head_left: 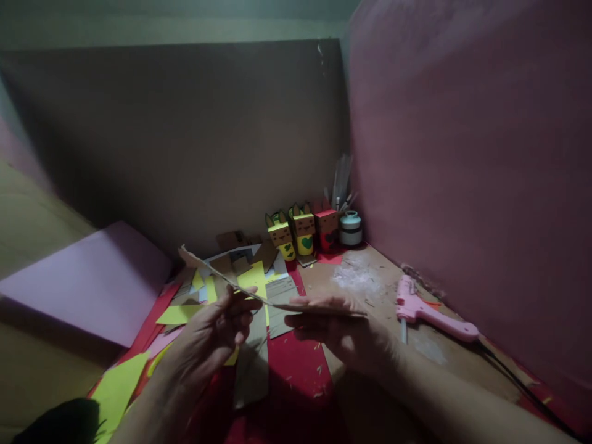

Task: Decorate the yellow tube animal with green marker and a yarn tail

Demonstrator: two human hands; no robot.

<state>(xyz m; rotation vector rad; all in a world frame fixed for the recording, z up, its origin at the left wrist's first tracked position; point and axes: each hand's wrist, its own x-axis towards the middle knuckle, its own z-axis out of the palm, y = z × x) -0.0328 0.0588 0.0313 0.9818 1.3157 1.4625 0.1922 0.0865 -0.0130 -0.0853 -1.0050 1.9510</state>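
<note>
A long, thin strip of cardboard (263,300), seen nearly edge-on and bent near its middle, is held above the table between my two hands. My left hand (226,320) pinches it left of the bend, fingers curled beneath. Around its right part my right hand (342,327) is closed, some fingers on top and others underneath. Below lie more cardboard pieces (252,370) on red paper (300,364), with yellow paper (252,280) behind.
Three paper animal figures, two yellow (305,240) and one red (328,237), stand at the back beside a light-blue jar (350,229). A pink glue gun (432,314) with a black cord lies right. A pink sheet (97,277) leans left. Walls rise behind and right.
</note>
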